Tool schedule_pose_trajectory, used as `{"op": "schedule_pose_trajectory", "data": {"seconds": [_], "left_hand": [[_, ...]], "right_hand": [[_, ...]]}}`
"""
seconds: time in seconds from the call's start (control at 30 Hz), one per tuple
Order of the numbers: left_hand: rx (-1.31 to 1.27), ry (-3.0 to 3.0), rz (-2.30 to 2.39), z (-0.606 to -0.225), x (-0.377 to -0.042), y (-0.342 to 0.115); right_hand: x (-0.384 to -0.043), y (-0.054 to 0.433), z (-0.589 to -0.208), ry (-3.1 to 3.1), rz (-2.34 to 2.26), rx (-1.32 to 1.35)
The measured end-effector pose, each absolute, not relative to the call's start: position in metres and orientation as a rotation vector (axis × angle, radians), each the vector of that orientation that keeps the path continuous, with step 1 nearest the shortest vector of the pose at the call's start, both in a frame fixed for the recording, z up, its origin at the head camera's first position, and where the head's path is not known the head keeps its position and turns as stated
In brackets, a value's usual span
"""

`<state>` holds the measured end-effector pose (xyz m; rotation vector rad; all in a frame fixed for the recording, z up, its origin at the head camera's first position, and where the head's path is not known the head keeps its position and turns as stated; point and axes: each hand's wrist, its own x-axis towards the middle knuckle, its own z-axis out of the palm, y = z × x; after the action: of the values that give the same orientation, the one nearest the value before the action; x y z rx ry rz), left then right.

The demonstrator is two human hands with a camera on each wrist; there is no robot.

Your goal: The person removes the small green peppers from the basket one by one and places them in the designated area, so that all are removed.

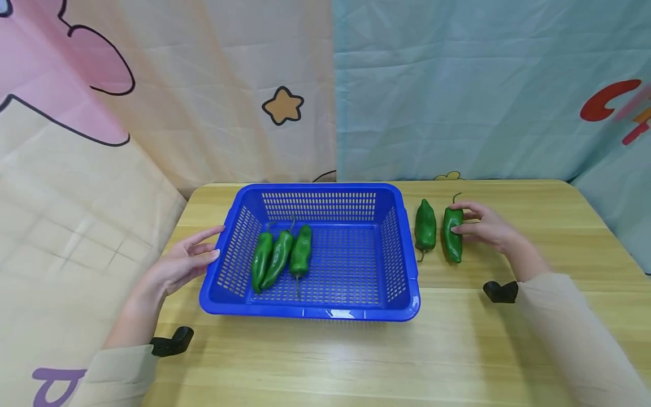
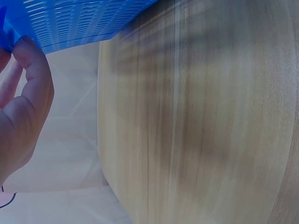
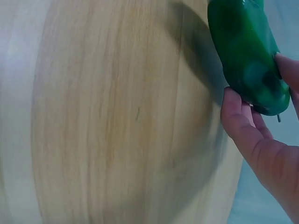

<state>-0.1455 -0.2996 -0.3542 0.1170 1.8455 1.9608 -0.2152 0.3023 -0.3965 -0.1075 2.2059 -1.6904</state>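
A blue plastic basket [image 1: 254,310] with slotted walls stands on the wooden table, with three long green peppers [image 1: 278,259] lying side by side in its left half. At the basket's left rim, my left hand [image 1: 178,263] pinches the edge; the left wrist view shows the thumb against the blue wall [image 2: 84,23]. My right hand [image 1: 485,229] grips a green pepper [image 1: 452,243] to the right of the basket, thumb on one side and fingers on the other. Between that pepper and the basket lies another green pepper [image 1: 425,226], its stem toward me.
The light wooden table [image 1: 325,362] has rounded far corners. Printed cloth [image 1: 437,90] hangs directly behind it and along both sides. Black wrist mounts [image 1: 500,292] stick out by both sleeves.
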Motion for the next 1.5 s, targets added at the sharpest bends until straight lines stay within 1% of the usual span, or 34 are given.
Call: {"op": "schedule_pose_trajectory", "data": {"seconds": [0.27,0.47,0.87,1.23,1.5], "left_hand": [[0.155,1.812,1.98,-0.355,-0.144,-0.301],[0.108,1.842,1.968,-0.354,-0.144,-0.3],[0.075,1.88,1.937,-0.352,-0.144,-0.299],[0.118,1.841,1.954,-0.352,-0.146,-0.3],[0.022,1.905,1.912,-0.349,-0.144,-0.297]], "right_hand": [[-0.224,0.292,-0.401,2.26,-1.611,-0.081],[-0.23,0.291,-0.402,2.27,-1.598,-0.053],[-0.234,0.286,-0.397,2.332,-1.52,-0.07],[-0.236,0.285,-0.396,2.346,-1.479,-0.056],[-0.237,0.289,-0.394,2.366,-1.446,-0.078]]}}
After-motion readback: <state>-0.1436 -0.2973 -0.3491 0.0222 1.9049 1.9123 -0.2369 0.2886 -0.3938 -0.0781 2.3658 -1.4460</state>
